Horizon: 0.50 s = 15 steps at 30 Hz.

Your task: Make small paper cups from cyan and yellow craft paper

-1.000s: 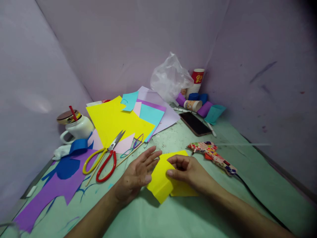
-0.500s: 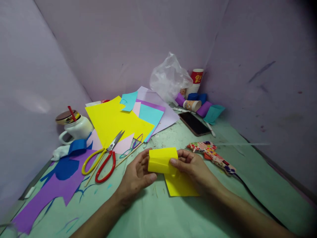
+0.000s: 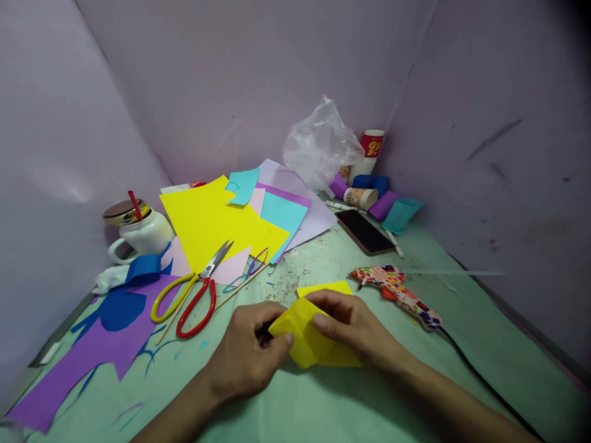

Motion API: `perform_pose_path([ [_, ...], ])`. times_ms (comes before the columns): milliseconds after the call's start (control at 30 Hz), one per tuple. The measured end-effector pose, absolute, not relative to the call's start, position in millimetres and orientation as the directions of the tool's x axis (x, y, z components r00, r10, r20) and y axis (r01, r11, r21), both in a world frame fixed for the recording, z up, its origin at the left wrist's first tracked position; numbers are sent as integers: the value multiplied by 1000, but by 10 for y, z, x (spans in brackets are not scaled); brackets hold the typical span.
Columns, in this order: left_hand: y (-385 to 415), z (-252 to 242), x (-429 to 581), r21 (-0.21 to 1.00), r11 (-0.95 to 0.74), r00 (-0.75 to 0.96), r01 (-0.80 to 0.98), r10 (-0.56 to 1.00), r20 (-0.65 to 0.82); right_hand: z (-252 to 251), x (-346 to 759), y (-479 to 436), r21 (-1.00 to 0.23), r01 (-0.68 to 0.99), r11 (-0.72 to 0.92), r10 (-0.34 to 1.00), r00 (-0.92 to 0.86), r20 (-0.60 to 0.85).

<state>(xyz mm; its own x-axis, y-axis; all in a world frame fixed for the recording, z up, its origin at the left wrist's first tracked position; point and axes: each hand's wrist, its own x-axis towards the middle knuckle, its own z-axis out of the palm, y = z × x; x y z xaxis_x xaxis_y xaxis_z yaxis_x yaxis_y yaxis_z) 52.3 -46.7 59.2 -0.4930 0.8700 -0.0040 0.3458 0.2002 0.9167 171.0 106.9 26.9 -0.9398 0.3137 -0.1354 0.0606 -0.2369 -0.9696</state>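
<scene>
Between my two hands is a folded piece of yellow paper (image 3: 302, 335), tilted, with one corner pointing to the left. My left hand (image 3: 252, 344) pinches that left corner between thumb and fingers. On the other side my right hand (image 3: 353, 323) grips the paper, thumb in front and fingers over the top. A flat yellow sheet (image 3: 344, 287) lies on the table behind and under it, partly covered by my right hand. Left of my hands are scissors (image 3: 207, 277) with one yellow and one red handle, blades apart.
A floral glue gun (image 3: 399, 286) with a black cord lies at right. Behind it are a phone (image 3: 364, 231), paper cups (image 3: 360, 197) and a plastic bag (image 3: 318, 147). Coloured sheets (image 3: 207, 215) spread at the back, purple scraps (image 3: 92, 363) and a white mug (image 3: 148, 237) at left.
The folded yellow paper has been tipped and lowered toward me, its left corner now pinched by my left hand. The far edge of the flat sheet shows behind it now.
</scene>
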Motion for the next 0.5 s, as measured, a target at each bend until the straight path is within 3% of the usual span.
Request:
perform_pose_path([
  [67,-466,558,543,896,225,-503,382,864,-2,213,1706,1030,-966,71,-247,287,-947,-143],
  [233,-459,462,566,881,324,-591,345,804,-64,142,1679,1005,-953,71,-294,388,-903,-187],
  [500,-437,559,599,886,291,-604,362,797,-15,128,1673,987,-910,62,-410,330,-920,-212],
])
